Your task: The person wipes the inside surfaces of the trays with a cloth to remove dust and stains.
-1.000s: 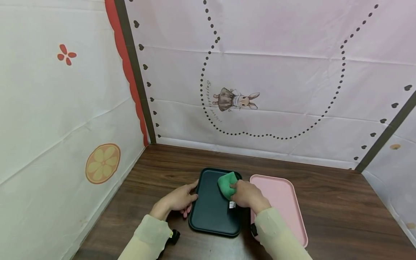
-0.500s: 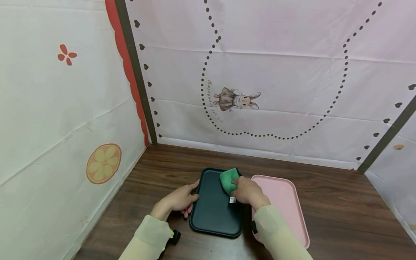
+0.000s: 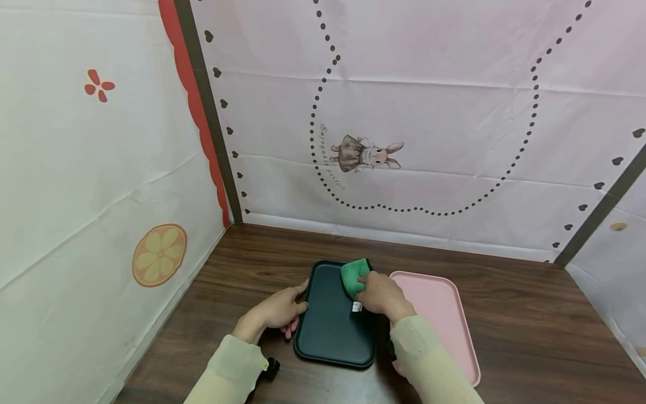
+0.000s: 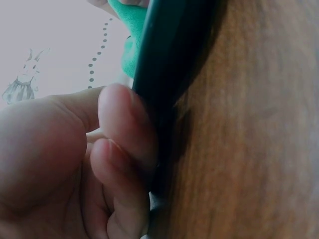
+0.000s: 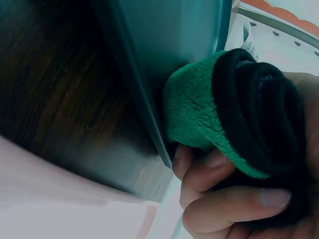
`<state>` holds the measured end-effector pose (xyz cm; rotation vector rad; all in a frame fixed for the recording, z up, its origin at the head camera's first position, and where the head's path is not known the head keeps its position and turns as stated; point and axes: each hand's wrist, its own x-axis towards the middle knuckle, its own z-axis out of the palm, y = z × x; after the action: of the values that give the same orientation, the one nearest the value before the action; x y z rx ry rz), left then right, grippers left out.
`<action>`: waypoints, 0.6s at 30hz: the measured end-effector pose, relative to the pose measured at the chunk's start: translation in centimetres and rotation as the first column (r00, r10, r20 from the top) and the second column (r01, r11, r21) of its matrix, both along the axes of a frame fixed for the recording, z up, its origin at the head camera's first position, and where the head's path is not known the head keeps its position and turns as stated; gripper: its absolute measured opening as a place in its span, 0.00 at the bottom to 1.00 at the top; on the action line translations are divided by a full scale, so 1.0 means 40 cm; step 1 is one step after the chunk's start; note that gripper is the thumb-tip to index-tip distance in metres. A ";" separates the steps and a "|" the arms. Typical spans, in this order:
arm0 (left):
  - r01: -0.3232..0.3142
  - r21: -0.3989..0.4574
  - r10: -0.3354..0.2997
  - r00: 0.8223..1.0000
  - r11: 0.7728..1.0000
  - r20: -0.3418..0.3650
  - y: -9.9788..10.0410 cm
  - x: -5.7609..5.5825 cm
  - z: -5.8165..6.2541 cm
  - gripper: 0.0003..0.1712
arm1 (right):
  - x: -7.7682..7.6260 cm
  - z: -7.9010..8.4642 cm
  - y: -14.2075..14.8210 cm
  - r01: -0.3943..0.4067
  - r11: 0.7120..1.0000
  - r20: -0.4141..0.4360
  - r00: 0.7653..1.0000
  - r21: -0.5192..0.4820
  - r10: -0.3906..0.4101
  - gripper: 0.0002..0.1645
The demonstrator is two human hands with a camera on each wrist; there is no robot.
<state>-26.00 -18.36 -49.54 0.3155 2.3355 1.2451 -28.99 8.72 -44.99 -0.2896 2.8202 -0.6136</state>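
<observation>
A dark green rectangular tray (image 3: 328, 331) lies on the table in the head view. My left hand (image 3: 277, 308) holds its left edge, thumb at the rim; the left wrist view shows curled fingertips (image 4: 119, 112) right against the tray's side. Over the tray's far right part, my right hand (image 3: 382, 295) grips a folded green cloth (image 3: 353, 278) with black edging and a small white label (image 3: 356, 307). In the right wrist view the bunched cloth (image 5: 194, 104) presses against the tray's inner surface beside its rim (image 5: 134, 79), fingers curled round its dark folds.
To the right, a pink tray (image 3: 441, 314) lies close beside the dark one, partly covered by my right forearm. The brown wooden table (image 3: 525, 325) is bounded by a patterned white sheet wall (image 3: 429, 140) behind and another at the left.
My right hand has slid the cloth a little toward the tray's far edge. My left hand stays in place at the left edge, and the tray has hardly moved.
</observation>
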 end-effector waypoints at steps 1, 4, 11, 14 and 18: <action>-0.001 -0.002 0.001 1.000 1.000 -0.002 0.000 0.000 0.000 0.39 | -0.001 0.000 -0.001 -0.006 1.000 0.001 1.000 -0.003 0.006 0.31; -0.001 -0.003 0.001 1.000 1.000 -0.006 -0.001 0.000 0.001 0.39 | -0.004 -0.002 -0.004 -0.024 1.000 0.003 1.000 -0.013 0.024 0.31; -0.003 -0.008 0.003 1.000 1.000 -0.004 -0.002 -0.001 0.000 0.39 | -0.007 -0.005 -0.010 -0.048 0.998 0.002 0.999 -0.027 0.048 0.32; -0.003 -0.005 0.003 1.000 1.000 0.002 -0.001 -0.001 0.000 0.39 | -0.005 -0.002 -0.015 -0.055 0.998 0.002 0.998 -0.023 0.055 0.32; 0.002 -0.004 -0.002 1.000 1.000 0.003 0.002 -0.002 0.001 0.39 | -0.004 0.000 -0.019 -0.061 0.998 -0.002 0.998 -0.015 0.061 0.32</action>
<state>-26.07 -18.29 -49.52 0.3143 2.3346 1.2397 -29.15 7.97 -45.00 -0.3772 2.7982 -0.6220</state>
